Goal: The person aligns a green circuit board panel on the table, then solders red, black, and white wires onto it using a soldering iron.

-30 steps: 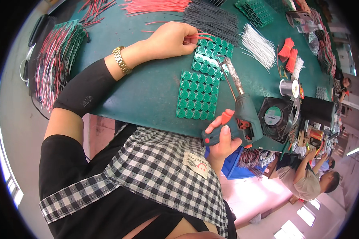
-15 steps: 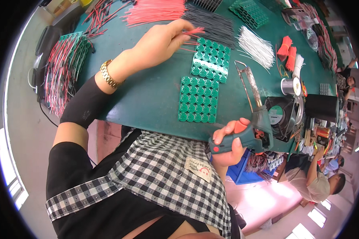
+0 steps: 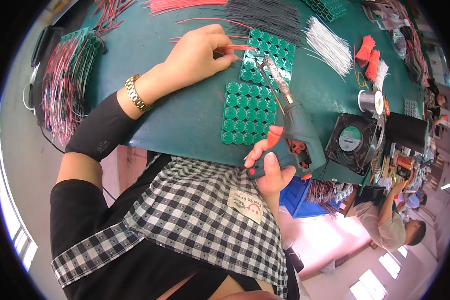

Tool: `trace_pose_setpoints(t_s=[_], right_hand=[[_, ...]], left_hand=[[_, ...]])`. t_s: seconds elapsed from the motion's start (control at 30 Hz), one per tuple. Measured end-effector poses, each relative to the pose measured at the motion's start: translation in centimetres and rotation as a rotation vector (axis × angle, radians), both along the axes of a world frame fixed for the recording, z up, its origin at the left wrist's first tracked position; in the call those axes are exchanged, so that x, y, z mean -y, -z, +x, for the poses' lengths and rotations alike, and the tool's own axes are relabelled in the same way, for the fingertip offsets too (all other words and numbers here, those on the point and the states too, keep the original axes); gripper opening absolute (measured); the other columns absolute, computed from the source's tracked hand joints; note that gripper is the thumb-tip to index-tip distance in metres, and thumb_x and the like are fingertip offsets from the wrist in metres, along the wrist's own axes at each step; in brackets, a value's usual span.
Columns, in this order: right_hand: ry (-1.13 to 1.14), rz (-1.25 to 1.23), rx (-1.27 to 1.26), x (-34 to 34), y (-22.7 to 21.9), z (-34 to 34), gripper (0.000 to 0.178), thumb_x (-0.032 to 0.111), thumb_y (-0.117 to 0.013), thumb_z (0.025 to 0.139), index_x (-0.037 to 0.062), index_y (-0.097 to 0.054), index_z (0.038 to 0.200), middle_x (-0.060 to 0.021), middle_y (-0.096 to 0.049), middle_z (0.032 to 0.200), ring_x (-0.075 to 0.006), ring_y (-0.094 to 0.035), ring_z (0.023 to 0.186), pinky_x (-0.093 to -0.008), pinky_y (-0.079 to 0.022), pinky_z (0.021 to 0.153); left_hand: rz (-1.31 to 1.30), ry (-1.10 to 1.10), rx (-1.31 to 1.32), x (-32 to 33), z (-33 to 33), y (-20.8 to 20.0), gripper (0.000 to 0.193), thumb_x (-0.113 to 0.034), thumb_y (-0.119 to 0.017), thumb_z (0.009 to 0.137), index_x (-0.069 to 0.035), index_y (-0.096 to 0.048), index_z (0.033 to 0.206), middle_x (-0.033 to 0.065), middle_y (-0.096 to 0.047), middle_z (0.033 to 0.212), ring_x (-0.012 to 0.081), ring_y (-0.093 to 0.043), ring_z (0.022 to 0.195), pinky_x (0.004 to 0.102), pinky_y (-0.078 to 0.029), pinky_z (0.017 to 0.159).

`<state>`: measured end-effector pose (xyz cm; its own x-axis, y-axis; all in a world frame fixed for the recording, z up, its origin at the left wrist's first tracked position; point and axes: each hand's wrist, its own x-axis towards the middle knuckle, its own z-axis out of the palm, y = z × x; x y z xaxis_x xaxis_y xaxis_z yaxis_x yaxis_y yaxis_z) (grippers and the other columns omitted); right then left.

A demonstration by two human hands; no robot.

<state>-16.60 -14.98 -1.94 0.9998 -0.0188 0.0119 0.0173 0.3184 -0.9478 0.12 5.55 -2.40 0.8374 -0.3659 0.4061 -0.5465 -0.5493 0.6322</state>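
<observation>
Person at the green table (image 3: 180, 127) has their left hand (image 3: 197, 54) pinching some red wires (image 3: 239, 47), thumb and fingers clamped on them, ends poking over the far circuit board (image 3: 283, 51). Right hand (image 3: 271, 172) has its fingers wrapped round a soldering gun (image 3: 301, 127), tip over that same board, can't tell if it's touching. Another board (image 3: 249, 115) lies just nearer, black wires (image 3: 262, 17) behind, white wires (image 3: 328, 46) off right.

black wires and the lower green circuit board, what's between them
In the head view, the upper green circuit board lies between the black wires and the lower green circuit board; the soldering gun partly covers it.
</observation>
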Motion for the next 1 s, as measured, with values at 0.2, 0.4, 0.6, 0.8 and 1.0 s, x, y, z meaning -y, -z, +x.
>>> trace_pose_setpoints(t_s=[0.2,0.4,0.6,0.8,1.0], right_hand=[[-0.033,-0.263,0.063,-0.3,-0.7,0.0,0.040,0.012,-0.053,0.087,-0.0012,-0.042,0.122,-0.0124,-0.056,0.073,-0.0163,-0.054,0.055,-0.0282,-0.046,0.050],[-0.045,-0.308,0.025,-0.6,-1.2,-0.1,0.037,0.008,-0.052,0.087,-0.0007,-0.043,0.121,-0.0108,-0.055,0.074,-0.0151,-0.053,0.055,-0.0249,-0.042,0.048],[-0.049,-0.298,0.060,-0.5,-0.5,-0.2,0.033,0.009,-0.052,0.087,-0.0003,-0.042,0.118,-0.0107,-0.055,0.075,-0.0155,-0.054,0.057,-0.0256,-0.043,0.049],[-0.062,-0.288,-0.030,-0.6,-0.9,-0.2,0.029,0.010,-0.052,0.088,0.0003,-0.043,0.113,-0.0098,-0.054,0.078,-0.0152,-0.055,0.061,-0.0253,-0.043,0.049],[-0.130,-0.375,-0.087,-0.2,-1.2,-0.3,0.024,0.012,-0.053,0.088,0.0019,-0.043,0.108,-0.0078,-0.054,0.081,-0.0143,-0.055,0.063,-0.0241,-0.043,0.051]], left_hand=[[-0.110,-0.096,-0.025,0.0,0.2,0.0,0.016,-0.010,-0.071,0.074,0.002,-0.063,0.078,0.0045,-0.055,0.072,0.0108,-0.052,0.061,0.0250,-0.044,0.057],[-0.042,-0.062,-0.058,0.4,0.2,0.1,0.015,-0.009,-0.071,0.074,0.002,-0.062,0.077,0.0048,-0.055,0.073,0.0117,-0.055,0.062,0.0255,-0.045,0.056],[-0.030,-0.053,-0.019,0.5,0.2,0.1,0.013,-0.009,-0.071,0.072,-0.001,-0.062,0.075,0.0057,-0.053,0.072,0.0157,-0.055,0.061,0.0267,-0.045,0.055],[0.012,-0.056,0.012,0.7,0.3,0.0,0.014,-0.010,-0.071,0.071,-0.002,-0.060,0.073,0.0056,-0.053,0.071,0.0172,-0.055,0.060,0.0284,-0.045,0.055],[0.031,-0.075,0.016,0.8,0.4,0.3,0.013,-0.010,-0.071,0.070,-0.002,-0.060,0.073,0.0057,-0.054,0.072,0.0188,-0.056,0.061,0.0291,-0.045,0.055]])
